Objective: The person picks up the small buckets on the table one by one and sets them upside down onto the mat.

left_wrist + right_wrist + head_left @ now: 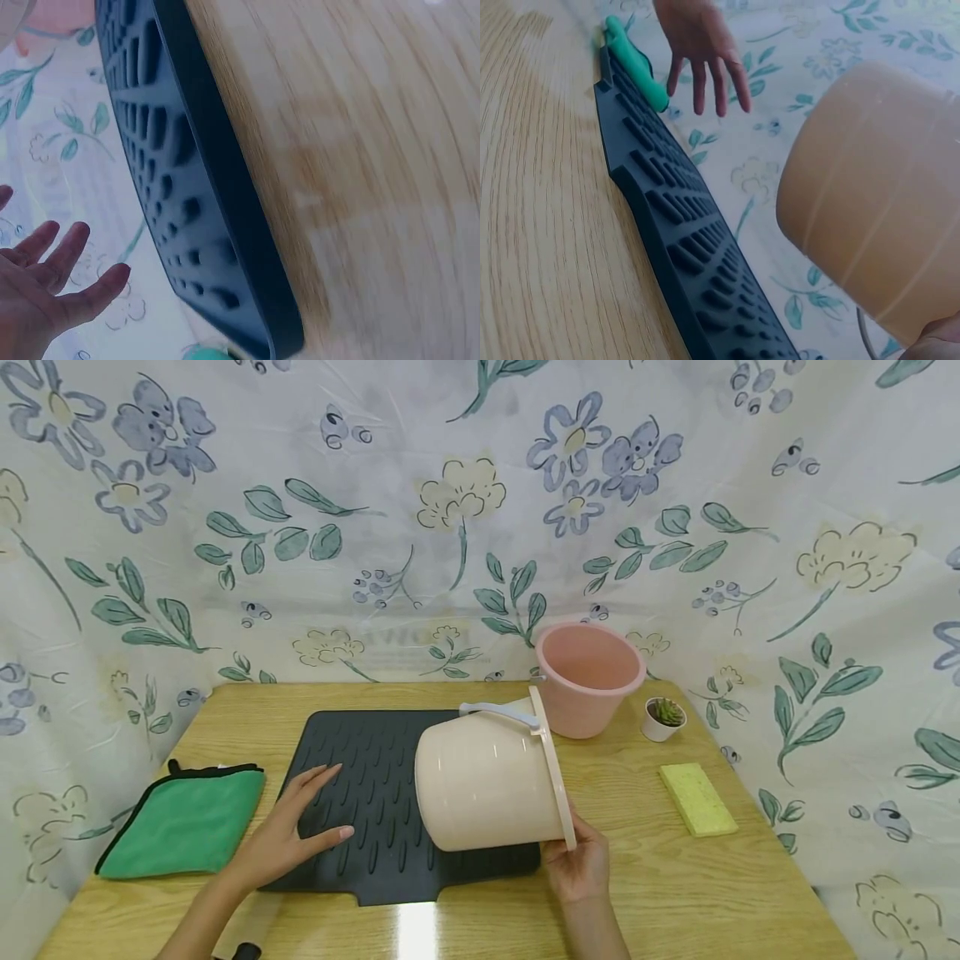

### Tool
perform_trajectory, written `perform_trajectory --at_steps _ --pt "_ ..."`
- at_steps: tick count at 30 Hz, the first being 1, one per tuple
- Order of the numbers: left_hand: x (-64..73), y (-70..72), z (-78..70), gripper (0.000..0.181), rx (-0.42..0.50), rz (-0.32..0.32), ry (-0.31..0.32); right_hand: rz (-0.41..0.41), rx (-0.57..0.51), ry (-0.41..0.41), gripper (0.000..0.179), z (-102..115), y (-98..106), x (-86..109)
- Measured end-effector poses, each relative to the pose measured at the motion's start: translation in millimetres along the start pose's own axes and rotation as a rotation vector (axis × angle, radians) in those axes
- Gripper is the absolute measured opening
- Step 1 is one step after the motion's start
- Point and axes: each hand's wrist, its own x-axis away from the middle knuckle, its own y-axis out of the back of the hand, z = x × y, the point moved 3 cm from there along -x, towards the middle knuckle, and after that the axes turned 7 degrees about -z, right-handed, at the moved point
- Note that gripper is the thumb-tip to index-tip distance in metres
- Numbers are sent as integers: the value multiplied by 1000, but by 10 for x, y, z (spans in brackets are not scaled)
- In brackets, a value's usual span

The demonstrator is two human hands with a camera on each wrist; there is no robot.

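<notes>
Over the dark mat [367, 802], our right hand [583, 864] grips the tipped cream bucket [487, 785], our left hand [288, 831] spread apart at left.

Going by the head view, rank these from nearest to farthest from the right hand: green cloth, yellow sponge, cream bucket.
1. Cream bucket: nearest, held at its rim by the right hand.
2. Yellow sponge: on the table, off to that hand's right.
3. Green cloth: farthest, over on the left side, past the dark mat.

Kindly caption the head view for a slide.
Right hand holds a cream bucket sideways above a dark mat; left hand open.
</notes>
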Motion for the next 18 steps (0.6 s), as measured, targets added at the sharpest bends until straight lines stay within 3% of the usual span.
perform_trajectory --at_steps 8,18 --pt "-31 -109 -115 81 182 -3 11 31 -19 -45 18 -50 1 -2" --pt "-110 -253 -308 74 384 -1 23 22 -15 -31 17 -110 21 10"
